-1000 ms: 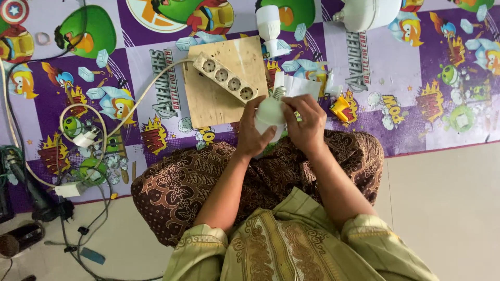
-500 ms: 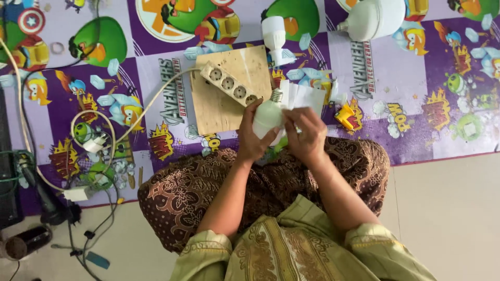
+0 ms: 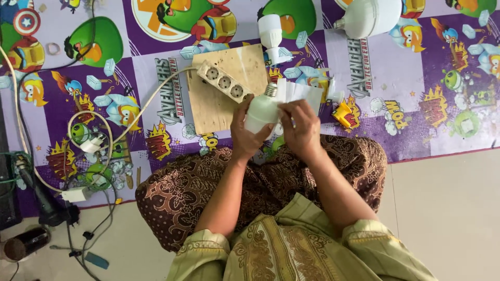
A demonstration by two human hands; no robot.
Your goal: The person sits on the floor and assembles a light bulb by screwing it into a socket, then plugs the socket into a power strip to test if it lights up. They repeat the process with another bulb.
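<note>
My left hand [image 3: 249, 136] has its grip closed around the white body of an LED bulb [image 3: 262, 108], fingers wrapped from below, with the metal screw base pointing up and away from me. The bulb sits just above my lap, over the near edge of the cartoon-printed floor mat [image 3: 416, 78]. My right hand [image 3: 301, 127] pinches a folded white paper piece [image 3: 298, 93] against the bulb's side; thumb and fingers are closed on it, though I cannot tell how the paper is shaped where my fingers cover it.

No container with anything inside it shows here; the nearest thing to a carrier is the plywood board [image 3: 229, 104] lying on the mat just beyond my hands, with a cream power strip [image 3: 226, 82] lying slantwise on it. All of the strip's round sockets that I can see are unplugged, and its pale cable [image 3: 151, 101] curves off to my left.

Further out, a second white bulb [image 3: 271, 31] stands on the mat, and a larger white bulb [image 3: 367, 18] lies at the top, cut off by the frame. A small yellow item [image 3: 344, 114] lies just right of my right hand, too small to make out. At my left a tangle of wires [image 3: 83, 156] and a small white plug block [image 3: 75, 194] blur together, and a dark tool [image 3: 23, 244] is cut off at the edge. My patterned brown cloth [image 3: 260, 182] hides my legs.
</note>
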